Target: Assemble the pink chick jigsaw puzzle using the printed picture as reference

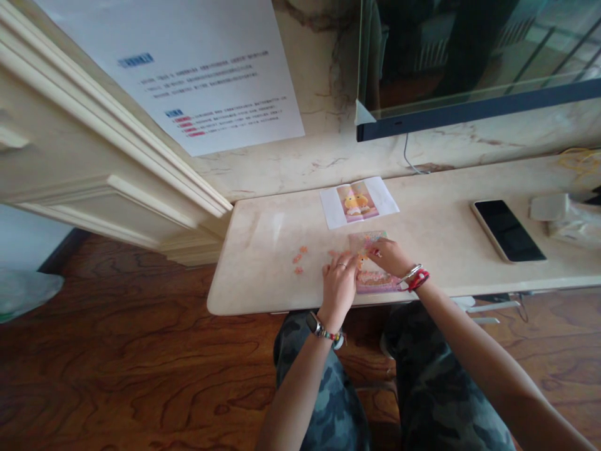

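A partly assembled jigsaw puzzle (378, 282) lies near the table's front edge, pink and purple along its bottom, with a yellow figure in the middle. My left hand (339, 288) rests at its left edge, thumb apart and fingers bent down onto the pieces. Over the puzzle's upper right, my right hand (390, 258) has its fingers curled together; whatever is between them is hidden. Several loose orange puzzle pieces (297, 258) lie to the left, with a few more partly covered by my left hand. Behind the puzzle is a printed sheet (360, 202) picturing yellow figures.
A tablet-like device (508, 230) lies on the table (263, 250) to the right, near a white box (549, 208) and plastic packaging. Above hangs a dark screen (474, 113). A text poster (225, 94) is on the wall, beside a cream panelled door frame (141, 188).
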Demonstrator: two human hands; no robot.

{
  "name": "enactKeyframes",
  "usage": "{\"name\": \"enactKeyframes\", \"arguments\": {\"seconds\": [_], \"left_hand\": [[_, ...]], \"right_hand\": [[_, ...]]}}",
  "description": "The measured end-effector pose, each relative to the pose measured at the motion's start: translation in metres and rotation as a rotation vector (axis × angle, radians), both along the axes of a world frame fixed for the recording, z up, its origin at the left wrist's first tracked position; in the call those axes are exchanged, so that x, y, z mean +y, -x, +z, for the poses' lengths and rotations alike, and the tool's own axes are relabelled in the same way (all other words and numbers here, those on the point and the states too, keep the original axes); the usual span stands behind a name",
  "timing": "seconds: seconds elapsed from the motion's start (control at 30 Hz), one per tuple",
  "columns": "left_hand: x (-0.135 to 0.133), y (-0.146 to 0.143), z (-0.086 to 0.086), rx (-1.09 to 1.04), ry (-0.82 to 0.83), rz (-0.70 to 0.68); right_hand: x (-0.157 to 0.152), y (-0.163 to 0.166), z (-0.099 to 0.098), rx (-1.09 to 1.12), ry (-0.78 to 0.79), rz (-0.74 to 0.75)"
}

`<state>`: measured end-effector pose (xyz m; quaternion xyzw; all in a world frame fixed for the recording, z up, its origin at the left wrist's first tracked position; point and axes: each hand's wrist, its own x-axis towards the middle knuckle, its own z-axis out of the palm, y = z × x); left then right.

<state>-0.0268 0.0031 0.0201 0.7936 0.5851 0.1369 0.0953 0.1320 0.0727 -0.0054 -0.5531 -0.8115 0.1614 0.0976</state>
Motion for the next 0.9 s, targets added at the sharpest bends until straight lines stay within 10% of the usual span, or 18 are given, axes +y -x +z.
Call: {"name": "enactKeyframes", "arguments": {"seconds": [0.5,0.9], "left_hand": [[0.004,0.0,-0.01,0.02,-0.015,-0.06],[0.004,0.001,-0.004,0.078,0.003,-0.038]], "right_hand": [[-0.013,0.006,0.004,0.019,-0.103,-0.096],[-0.03,-0.001,0.001,-0.078,-0.285,0.127]]}}
